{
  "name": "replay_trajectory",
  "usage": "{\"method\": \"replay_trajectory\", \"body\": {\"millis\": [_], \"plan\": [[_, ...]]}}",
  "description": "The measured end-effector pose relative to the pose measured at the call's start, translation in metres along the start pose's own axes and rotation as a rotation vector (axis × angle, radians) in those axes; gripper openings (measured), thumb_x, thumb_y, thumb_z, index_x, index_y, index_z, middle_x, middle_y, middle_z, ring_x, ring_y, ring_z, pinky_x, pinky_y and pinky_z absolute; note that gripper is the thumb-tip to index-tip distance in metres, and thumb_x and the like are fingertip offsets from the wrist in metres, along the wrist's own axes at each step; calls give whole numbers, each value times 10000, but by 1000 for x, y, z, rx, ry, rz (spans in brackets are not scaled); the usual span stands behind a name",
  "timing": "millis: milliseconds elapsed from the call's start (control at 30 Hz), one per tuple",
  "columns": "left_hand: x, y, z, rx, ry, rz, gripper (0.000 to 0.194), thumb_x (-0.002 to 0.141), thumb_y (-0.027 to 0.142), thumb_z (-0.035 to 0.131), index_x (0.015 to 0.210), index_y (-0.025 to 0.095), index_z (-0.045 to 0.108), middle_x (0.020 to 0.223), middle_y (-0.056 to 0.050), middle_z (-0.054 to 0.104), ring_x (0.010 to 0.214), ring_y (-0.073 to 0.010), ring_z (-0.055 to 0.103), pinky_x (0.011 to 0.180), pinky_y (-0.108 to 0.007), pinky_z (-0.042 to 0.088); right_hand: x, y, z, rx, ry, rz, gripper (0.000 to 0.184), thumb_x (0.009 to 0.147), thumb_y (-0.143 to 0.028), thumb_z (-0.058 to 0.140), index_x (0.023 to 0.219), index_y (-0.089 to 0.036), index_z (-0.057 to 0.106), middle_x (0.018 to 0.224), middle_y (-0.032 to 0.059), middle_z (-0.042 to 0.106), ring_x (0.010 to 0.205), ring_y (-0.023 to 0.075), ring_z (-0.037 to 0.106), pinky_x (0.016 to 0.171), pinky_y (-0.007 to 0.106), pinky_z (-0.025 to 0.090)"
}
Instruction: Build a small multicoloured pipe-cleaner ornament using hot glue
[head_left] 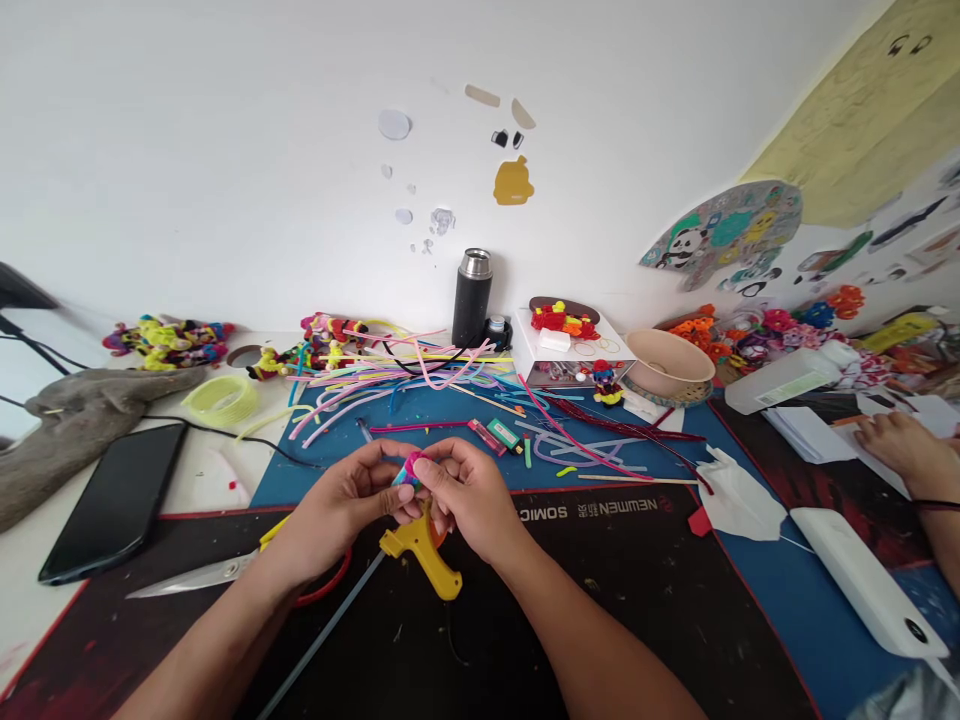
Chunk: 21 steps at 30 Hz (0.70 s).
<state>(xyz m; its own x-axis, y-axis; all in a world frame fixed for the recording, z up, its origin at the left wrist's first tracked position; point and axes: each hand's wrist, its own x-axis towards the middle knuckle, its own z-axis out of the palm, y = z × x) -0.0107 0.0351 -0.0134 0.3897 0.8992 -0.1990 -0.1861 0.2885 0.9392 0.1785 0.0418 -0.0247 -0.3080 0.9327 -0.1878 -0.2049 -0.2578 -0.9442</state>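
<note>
Between both hands is a small pink and blue fuzzy piece point(411, 466), which looks made of pipe cleaner. My left hand point(356, 495) pinches it from the left with thumb and forefinger. My right hand point(472, 490) grips its other side, thumb pressed on top. Just below the fingers lies a yellow hot glue gun point(426, 560), partly covered by the right hand, with a long translucent glue stick point(322, 640) running out toward me. A pair of scissors point(199, 575) rests under my left forearm, which hides part of its handles.
Pipe cleaners point(360, 385) spread across the blue mat behind my hands. A black thermos point(472, 300) stands by the wall, left of a white box point(574, 345). A phone point(112, 505) lies at left. Another person's hand point(904, 450) rests at right, beyond a white device point(866, 580).
</note>
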Motion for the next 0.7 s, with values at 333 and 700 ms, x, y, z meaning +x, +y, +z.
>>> {"method": "replay_trajectory", "body": {"millis": [333,700], "plan": [[-1,-2,-5,-228,75,-90,487,835,464,973,1174,201,742,914,-79,820,850,-244,823,807,-332,671,3,4,-4,55,35,4,593,801,-730,862,998,-202,675,564,-101,571,360,91,493,383,224,333],[4,-1,-5,-124,282,110,424,694,398,1062,920,210,756,864,8,714,771,-139,677,732,-233,585,3,2,-3,121,1,11,596,827,-694,856,1105,-183,730,528,-107,552,366,91,493,380,212,317]]}}
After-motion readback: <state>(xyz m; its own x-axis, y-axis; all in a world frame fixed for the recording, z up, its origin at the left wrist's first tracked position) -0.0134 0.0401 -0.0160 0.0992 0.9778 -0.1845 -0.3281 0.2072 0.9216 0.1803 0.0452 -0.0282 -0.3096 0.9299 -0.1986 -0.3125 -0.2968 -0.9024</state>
